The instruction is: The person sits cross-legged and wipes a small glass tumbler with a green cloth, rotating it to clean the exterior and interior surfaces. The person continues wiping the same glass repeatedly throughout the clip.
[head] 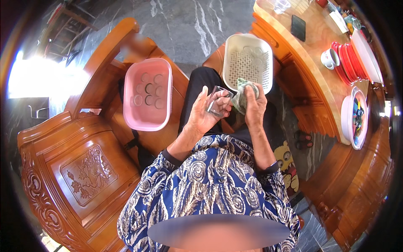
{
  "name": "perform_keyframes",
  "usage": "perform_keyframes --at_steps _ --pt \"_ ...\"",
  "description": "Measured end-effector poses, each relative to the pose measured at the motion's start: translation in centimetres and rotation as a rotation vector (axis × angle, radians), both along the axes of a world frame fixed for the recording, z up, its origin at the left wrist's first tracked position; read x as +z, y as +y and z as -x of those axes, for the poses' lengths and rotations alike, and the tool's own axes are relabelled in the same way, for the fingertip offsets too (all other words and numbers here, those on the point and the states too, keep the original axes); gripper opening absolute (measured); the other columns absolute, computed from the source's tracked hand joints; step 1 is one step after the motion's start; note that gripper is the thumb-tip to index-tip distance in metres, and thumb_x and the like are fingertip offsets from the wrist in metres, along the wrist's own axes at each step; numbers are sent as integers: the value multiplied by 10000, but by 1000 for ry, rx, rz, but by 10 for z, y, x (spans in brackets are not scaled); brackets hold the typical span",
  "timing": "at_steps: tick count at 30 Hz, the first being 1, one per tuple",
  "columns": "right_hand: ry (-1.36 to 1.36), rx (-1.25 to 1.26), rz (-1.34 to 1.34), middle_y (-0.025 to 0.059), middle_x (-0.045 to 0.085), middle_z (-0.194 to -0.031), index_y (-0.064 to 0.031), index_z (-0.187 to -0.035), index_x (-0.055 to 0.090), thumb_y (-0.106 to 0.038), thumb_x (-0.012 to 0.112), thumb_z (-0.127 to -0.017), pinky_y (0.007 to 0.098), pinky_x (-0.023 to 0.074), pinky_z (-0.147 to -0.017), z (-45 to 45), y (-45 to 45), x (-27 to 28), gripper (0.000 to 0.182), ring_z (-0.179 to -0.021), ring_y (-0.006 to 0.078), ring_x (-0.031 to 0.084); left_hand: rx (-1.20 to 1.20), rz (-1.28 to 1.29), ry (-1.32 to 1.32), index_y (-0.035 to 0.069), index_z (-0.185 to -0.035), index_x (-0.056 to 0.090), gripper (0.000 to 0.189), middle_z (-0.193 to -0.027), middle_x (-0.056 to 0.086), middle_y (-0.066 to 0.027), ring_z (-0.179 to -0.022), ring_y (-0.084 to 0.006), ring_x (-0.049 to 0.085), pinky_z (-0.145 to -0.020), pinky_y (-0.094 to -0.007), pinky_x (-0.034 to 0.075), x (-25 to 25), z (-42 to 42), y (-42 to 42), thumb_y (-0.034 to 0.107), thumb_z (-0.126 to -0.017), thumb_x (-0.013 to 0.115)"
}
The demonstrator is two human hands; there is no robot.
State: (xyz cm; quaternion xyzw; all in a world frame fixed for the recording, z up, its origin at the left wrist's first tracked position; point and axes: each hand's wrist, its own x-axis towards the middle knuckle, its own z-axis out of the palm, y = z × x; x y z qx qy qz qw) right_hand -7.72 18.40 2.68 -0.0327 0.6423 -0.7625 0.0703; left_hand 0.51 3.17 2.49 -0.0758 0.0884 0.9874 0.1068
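My left hand (203, 115) holds a clear drinking glass (217, 100), tilted above my lap, with the fingers wrapped around its far side. In my right hand (255, 107) is a bunched greenish cloth (242, 96), close beside the glass; whether the two touch I cannot tell. A pink plastic basin (148, 121) stands to the left on the wooden seat, with several clear glasses (148, 88) inside it. Beyond my right hand is a cream plastic basket (232, 42) with a perforated bottom. Some round glass shapes show faintly at its far end.
A wooden table (310, 41) along the right carries a black phone (298, 27), a white mug (330, 59), stacked red plates (349, 63) and a white tub (347, 116) of small colourful things. A carved wooden bench (89, 176) is at my left. Slippers (303, 140) lie on the floor.
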Motion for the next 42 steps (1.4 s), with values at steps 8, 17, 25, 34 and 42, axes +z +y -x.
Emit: perform_keyframes --at_steps 8,17,25,34,42 --pt "-403 261 393 32 619 -982 -42 -1203 500 -89 664 -864 251 514 -755 -16 18 18 380 -831 126 609 62 14 -72 -30 -1206 531 604 -1114 600 -168 -946 -233 602 -792 -344 489 -1 -2 -4 485 -895 581" --pt "762 119 -576 105 494 -1037 -72 -1136 623 -107 774 -754 347 465 -814 -27 -13 51 412 -958 259 531 144 109 -143 18 -1086 602 393 -1081 655 -63 -950 -161 613 -850 -338 480 -1 0 5 371 -916 582" --pt "833 307 -575 123 485 -1039 -114 -1137 606 -73 783 -693 355 542 -702 -69 -19 42 480 -893 280 590 140 64 -66 -38 -1188 555 518 -1036 652 -162 -963 -251 623 -875 -372 505 -15 0 -8 419 -947 518" --pt "779 153 -579 106 512 -1006 -104 -1131 636 -63 770 -723 347 512 -739 -38 -18 41 431 -906 264 563 302 129 -204 17 -1079 564 317 -966 649 -91 -910 -153 619 -840 -319 501 8 3 4 285 -917 614" --pt "594 -24 -539 121 591 -938 -19 -1041 590 -108 728 -807 351 475 -777 -3 -11 33 286 -890 263 570 10 73 26 -4 -1192 514 545 -1065 629 -123 -876 -200 615 -789 -346 499 -4 0 0 470 -923 543"
